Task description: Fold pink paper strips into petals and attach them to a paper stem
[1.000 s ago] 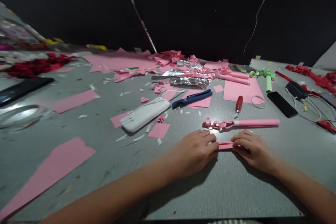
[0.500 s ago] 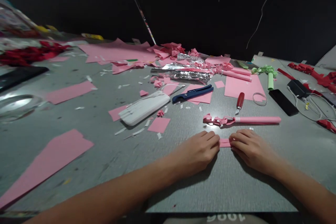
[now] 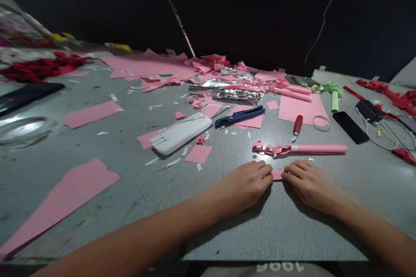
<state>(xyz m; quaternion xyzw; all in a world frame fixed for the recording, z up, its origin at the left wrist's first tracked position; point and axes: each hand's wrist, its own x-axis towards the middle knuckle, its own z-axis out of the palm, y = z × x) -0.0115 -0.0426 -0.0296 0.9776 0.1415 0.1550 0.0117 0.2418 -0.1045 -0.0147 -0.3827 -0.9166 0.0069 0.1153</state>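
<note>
A small folded strip of pink paper [image 3: 277, 175] lies flat on the grey table, pinched at both ends. My left hand [image 3: 251, 183] is closed on its left end, fingers bent over it. On the right end my right hand [image 3: 305, 184] is closed the same way; the fingertips of both hands cover much of the strip. Just beyond my hands rests a pink paper tube [image 3: 320, 149] with a curly paper chain [image 3: 271, 149] joined to its left end. Behind the tube sits a red-handled craft knife [image 3: 297, 126], blade toward me.
Left of my hands lie a white slab-like case [image 3: 181, 133], blue cutters [image 3: 240, 117] and pink paper scraps [image 3: 199, 154]. Farther right are a tape ring [image 3: 321, 123], a black phone [image 3: 350, 127] and a coiled cable [image 3: 385, 138]. Crumpled foil [image 3: 230, 91] lies toward the dark wall.
The pink strip looks narrower between my fingers; its open fold has been pressed flat. My hands have drawn slightly closer together, both still holding it. The camera view has shifted a little.
</note>
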